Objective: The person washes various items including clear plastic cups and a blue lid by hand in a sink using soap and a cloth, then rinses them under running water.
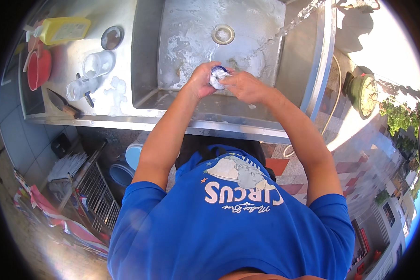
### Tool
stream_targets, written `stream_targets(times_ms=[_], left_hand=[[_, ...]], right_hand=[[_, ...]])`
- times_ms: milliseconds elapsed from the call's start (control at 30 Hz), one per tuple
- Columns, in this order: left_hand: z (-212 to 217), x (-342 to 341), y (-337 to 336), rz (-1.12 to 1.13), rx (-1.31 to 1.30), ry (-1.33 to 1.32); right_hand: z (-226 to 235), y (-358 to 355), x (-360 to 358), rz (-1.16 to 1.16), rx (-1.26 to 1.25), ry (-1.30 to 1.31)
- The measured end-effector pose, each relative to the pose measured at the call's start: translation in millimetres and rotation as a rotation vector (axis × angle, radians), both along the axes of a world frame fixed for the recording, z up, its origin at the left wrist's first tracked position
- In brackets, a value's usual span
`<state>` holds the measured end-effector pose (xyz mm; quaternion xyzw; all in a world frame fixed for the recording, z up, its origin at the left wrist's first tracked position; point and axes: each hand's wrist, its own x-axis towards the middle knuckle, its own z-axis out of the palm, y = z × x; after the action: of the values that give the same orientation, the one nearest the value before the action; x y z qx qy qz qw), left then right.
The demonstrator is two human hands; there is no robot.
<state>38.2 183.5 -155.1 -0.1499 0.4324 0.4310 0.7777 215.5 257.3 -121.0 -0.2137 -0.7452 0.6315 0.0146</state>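
Over the near part of a steel sink basin I have both hands together. My left hand is curled around a small dark-blue thing with white suds on it; its kind cannot be made out. From the other side, my right hand is closed on the same soapy thing, its fingertips pressed into the white part. Foam lies on the basin floor around the round drain. At the upper right a stream of water runs into the sink.
On the steel counter left of the sink are a yellow bottle, a red container, a round lid, two clear jars and a knife. A pale hose hangs beyond the sink's right edge.
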Motion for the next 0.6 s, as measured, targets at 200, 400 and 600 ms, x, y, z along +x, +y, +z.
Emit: stream_targets(times_ms=[200, 400, 600], left_hand=[[-8.8, -3.1, -12.9, 0.041, 0.015, -0.119], [-14.8, -4.0, -4.9, 0.085, -0.037, 0.150], [1.0, 6.5, 8.7, 0.155, 0.034, 0.331]], right_hand=[[32.9, 6.4, -17.6, 0.409, 1.074, -0.261], [23.3, -23.9, -28.9, 0.226, 0.687, -0.540], [-13.5, -19.9, -29.9, -0.484, -0.771, -0.212]])
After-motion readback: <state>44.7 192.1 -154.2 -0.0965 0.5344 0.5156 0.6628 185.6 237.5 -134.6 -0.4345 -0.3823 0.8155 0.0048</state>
